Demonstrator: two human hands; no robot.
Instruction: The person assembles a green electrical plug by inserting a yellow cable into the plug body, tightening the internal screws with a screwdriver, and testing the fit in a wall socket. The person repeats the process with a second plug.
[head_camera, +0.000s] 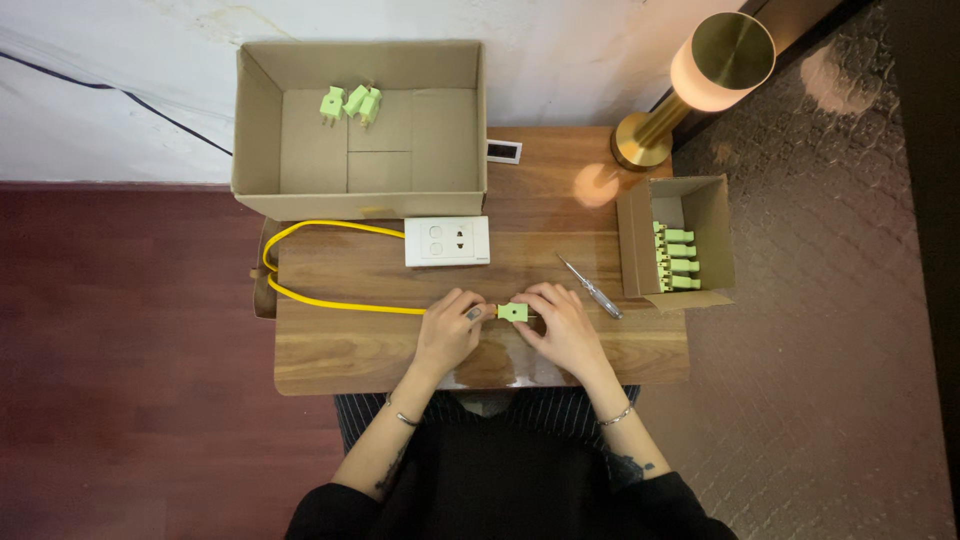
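- Head view: a seated person in dark clothing works at a small brown wooden table (340, 350), seen from directly above, with both hands meeting at the middle of its near half.
- The left hand (447, 330) is curled, its fingertips pinching the end of a yellow flexible cable (330, 300) where that cable meets a small light-green plastic plug (513, 312).
- The right hand (563, 325) is closed around the other side of the plug, thumb and fingers gripping it; the plug sits just above the tabletop between the two hands.
- From the plug the cable runs left, loops over the table's left edge and curves back toward a white rectangular wall socket plate (447, 241), which lies just beyond the hands.
- A slim screwdriver with a clear handle (592, 288) lies just right of the right hand, pointing away at a slant.
- Beyond the socket plate stands a large open cardboard box (420, 140) holding three loose light-green plugs (352, 104) at its far side.
- At the table's right edge a small open cardboard carton (712, 225) holds a row of matching green plugs (676, 259).
- A brass table lamp with a glowing shade (715, 65) stands at the far right corner.
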